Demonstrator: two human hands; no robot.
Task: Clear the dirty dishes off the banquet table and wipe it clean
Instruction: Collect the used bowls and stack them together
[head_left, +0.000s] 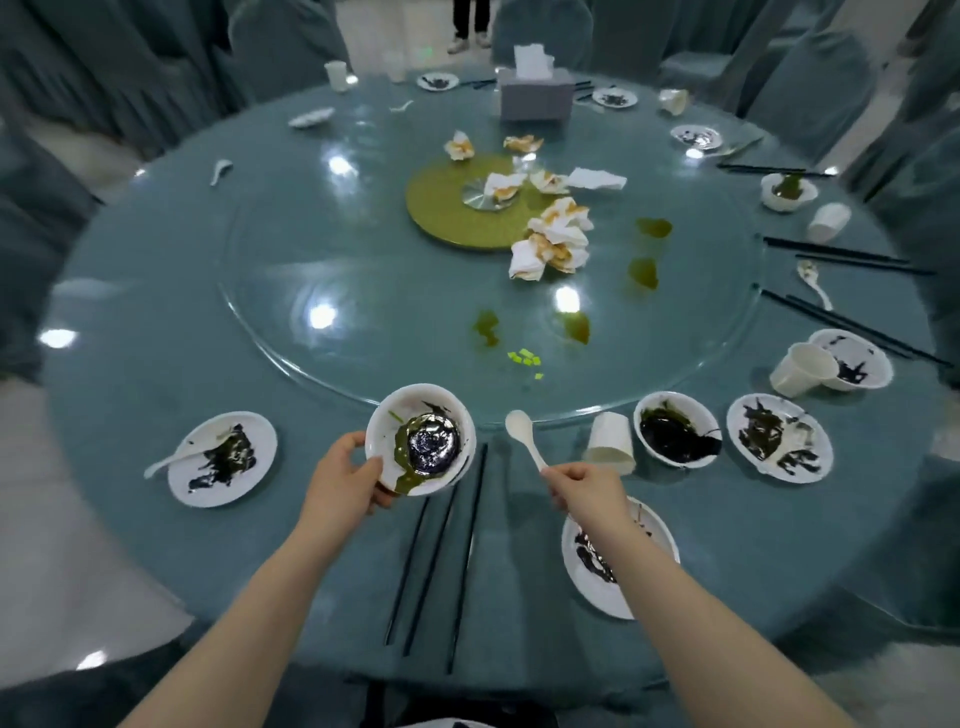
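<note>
A sauce-smeared white bowl (420, 440) is gripped in the left hand (349, 475) and a white plastic spoon (525, 436) pinched in the right hand (584, 486). Beyond, soiled plates (223, 458), overturned cups (612, 442), chopsticks (836, 253) and crumpled napkins (553, 241) remain uncollected; the banquet table (156, 322) is judged barely cleared, unwiped.

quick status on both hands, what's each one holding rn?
Left hand: closed on the rim of the dirty bowl, lifted at a tilt.
Right hand: closed on the handle of the white spoon.
</note>
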